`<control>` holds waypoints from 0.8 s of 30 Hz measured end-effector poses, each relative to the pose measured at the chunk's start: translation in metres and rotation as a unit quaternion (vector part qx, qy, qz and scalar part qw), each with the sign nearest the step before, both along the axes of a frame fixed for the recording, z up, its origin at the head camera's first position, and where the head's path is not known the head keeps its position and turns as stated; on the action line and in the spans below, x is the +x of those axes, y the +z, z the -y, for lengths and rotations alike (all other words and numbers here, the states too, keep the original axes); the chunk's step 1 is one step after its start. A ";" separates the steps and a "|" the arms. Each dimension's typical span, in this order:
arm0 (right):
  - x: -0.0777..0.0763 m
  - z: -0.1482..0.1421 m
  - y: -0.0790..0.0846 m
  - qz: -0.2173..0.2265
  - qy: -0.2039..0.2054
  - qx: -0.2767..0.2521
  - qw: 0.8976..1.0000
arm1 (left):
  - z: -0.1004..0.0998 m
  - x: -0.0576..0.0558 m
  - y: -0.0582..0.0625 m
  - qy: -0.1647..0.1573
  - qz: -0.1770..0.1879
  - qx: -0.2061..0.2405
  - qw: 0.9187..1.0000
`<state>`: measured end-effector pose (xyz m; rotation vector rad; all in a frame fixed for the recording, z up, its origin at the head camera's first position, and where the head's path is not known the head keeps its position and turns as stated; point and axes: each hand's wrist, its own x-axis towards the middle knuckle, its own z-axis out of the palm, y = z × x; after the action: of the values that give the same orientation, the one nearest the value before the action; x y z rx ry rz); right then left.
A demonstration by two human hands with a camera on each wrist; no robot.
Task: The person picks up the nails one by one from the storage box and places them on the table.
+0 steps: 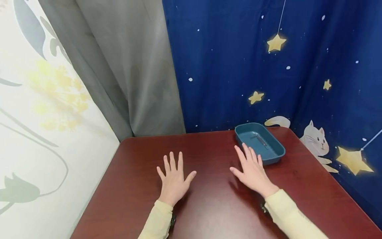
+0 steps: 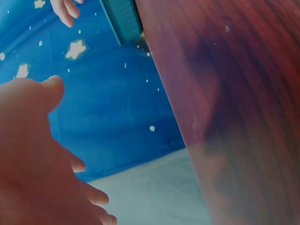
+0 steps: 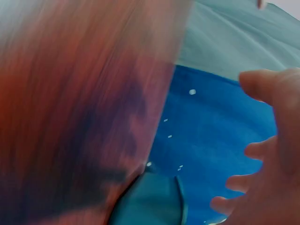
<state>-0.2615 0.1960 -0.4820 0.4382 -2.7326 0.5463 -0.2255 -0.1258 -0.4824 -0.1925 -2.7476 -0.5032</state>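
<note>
My left hand [image 1: 173,182] is held above the table with its fingers spread, holding nothing. To the right, my right hand [image 1: 252,172] also has its fingers extended and holds nothing. It is nearest to a teal tray [image 1: 276,146], its fingertips overlapping the near left rim in the head view. Several thin dark metal pieces [image 1: 262,141] lie inside the tray, too small to tell their kind. In the right wrist view the tray [image 3: 150,201] appears below the right hand [image 3: 267,164]. The left wrist view shows the left hand [image 2: 37,150] apart from the tray [image 2: 123,21].
Both hands are over a dark red wooden table [image 1: 209,205]. Behind it hang a grey curtain [image 1: 143,83] and a blue curtain [image 1: 221,66] with stars and a white cat. A pale patterned wall or curtain [image 1: 44,132] borders the left side.
</note>
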 end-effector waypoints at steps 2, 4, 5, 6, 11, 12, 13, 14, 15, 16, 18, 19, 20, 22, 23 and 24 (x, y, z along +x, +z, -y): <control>-0.011 -0.009 0.004 -0.004 0.008 0.010 1.000 | 0.000 -0.002 0.002 -0.008 -0.002 -0.001 1.000; -0.021 -0.019 0.007 -0.008 0.017 0.021 1.000 | 0.000 -0.002 0.003 -0.014 -0.003 -0.003 1.000; -0.026 -0.024 0.008 -0.012 0.021 0.027 0.999 | 0.000 -0.002 0.003 -0.017 0.000 -0.004 1.000; -0.030 -0.030 0.009 -0.015 0.026 0.030 0.999 | 0.000 -0.002 0.003 -0.019 0.000 -0.007 1.000; -0.052 -0.057 0.016 -0.025 0.038 0.051 0.998 | -0.001 0.002 -0.003 -0.033 0.002 -0.040 0.999; -0.057 -0.062 0.018 -0.024 0.041 0.056 0.997 | -0.002 0.003 -0.004 -0.036 0.000 -0.050 0.998; -0.063 -0.067 0.019 -0.024 0.042 0.063 0.997 | -0.002 0.003 -0.006 -0.040 -0.001 -0.056 0.998; -0.068 -0.072 0.021 -0.023 0.045 0.070 0.996 | -0.003 0.004 -0.006 -0.042 -0.004 -0.061 0.997; -0.073 -0.076 0.022 -0.022 0.048 0.075 0.996 | -0.003 0.005 -0.007 -0.043 -0.003 -0.068 0.997; -0.078 -0.081 0.023 -0.019 0.051 0.080 0.995 | -0.003 0.006 -0.007 -0.044 -0.003 -0.074 0.996; -0.086 -0.091 0.024 -0.017 0.053 0.087 0.995 | -0.004 0.006 -0.008 -0.046 -0.004 -0.077 0.996; -0.089 -0.097 0.025 -0.015 0.051 0.089 0.995 | -0.005 0.006 -0.008 -0.048 -0.005 -0.075 0.996; -0.092 -0.103 0.026 -0.009 0.050 0.091 0.995 | -0.005 0.006 -0.009 -0.048 -0.006 -0.079 0.996; -0.096 -0.115 0.026 0.005 0.041 0.097 0.994 | -0.006 0.004 -0.009 -0.052 -0.009 -0.081 0.995; -0.098 -0.121 0.026 0.013 0.035 0.101 0.994 | -0.006 0.004 -0.009 -0.054 -0.011 -0.081 0.995; -0.100 -0.127 0.026 0.021 0.031 0.103 0.994 | -0.005 0.003 -0.009 -0.056 -0.014 -0.082 0.995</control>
<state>-0.3616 0.3227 -0.4559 0.5690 -2.8362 0.2934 -0.2225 -0.1203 -0.4915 -0.3942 -2.7609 -0.2997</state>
